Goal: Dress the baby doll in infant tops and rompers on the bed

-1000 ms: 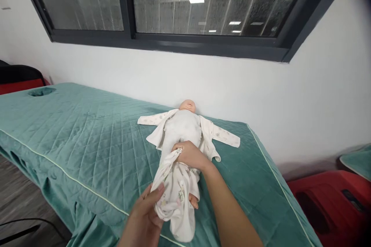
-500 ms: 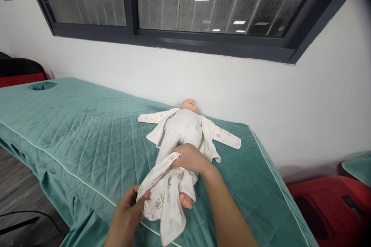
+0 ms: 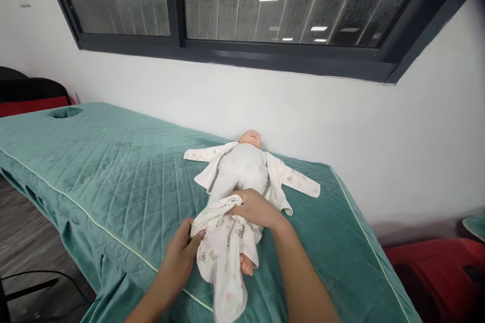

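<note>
A baby doll (image 3: pixel 242 164) lies on its back, head toward the wall, its body and legs covered in white fabric. An open white printed jacket (image 3: pixel 301 182) is on its arms, the sleeves spread to both sides. Printed baby trousers (image 3: pixel 217 250) are bunched around its lower legs, and one bare foot (image 3: pixel 246 264) sticks out. My left hand (image 3: pixel 184 250) pinches the trousers' left edge. My right hand (image 3: pixel 255 207) grips their upper edge between the legs, its fingertips partly hidden by cloth. The foot on the left is hidden under the fabric.
A green quilted cover (image 3: pixel 125 176) spreads over the bed, which has a round hole (image 3: pixel 65 112) at its far left. Behind it are a white wall and a dark-framed window (image 3: pixel 227 55). Red-and-black seats (image 3: pixel 34 98) stand at left; a red object (image 3: pixel 439 272) is at right.
My left hand has moved up and slightly right, drawing its side of the trousers higher along the doll's leg. The right hand keeps its grip. The view has shifted slightly.
</note>
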`<state>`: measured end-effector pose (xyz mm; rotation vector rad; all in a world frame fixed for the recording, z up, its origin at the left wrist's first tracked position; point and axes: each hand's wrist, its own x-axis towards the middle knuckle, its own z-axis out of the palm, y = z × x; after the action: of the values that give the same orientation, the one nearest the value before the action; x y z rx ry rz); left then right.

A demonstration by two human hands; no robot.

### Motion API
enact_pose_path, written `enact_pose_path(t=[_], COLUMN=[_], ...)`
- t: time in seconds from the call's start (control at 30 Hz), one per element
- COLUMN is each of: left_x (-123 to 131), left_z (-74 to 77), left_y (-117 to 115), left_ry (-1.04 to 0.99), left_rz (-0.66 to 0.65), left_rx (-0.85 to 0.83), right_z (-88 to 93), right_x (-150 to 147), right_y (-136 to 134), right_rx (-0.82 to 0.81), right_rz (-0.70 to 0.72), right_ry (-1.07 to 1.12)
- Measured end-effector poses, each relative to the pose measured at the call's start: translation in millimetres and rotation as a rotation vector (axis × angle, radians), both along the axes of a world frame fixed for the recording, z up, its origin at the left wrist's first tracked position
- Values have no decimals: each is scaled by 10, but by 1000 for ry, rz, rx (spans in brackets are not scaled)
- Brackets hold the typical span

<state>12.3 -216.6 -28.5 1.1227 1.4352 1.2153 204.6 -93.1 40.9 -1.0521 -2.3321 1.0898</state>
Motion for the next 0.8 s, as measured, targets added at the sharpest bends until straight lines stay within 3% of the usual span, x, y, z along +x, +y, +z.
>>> enact_pose_path(t=[0.17, 0.3, 0.57, 0.8], left_x=[-35, -122, -241, -289], left_z=[-49, -44, -120, -86], left_y=[261, 522, 1008, 1330], left_ry=[276, 334, 447, 893], left_rz=[-1, -16, -72, 10], left_rx=[178, 280, 469, 850], right_z=[-7, -22, -50, -84], right_x=[24, 32, 21, 17], right_y=[14, 14, 51, 98], right_rx=[-91, -149, -103, -101], right_rz=[18, 34, -28, -159], right_ry=[58, 67, 69, 222])
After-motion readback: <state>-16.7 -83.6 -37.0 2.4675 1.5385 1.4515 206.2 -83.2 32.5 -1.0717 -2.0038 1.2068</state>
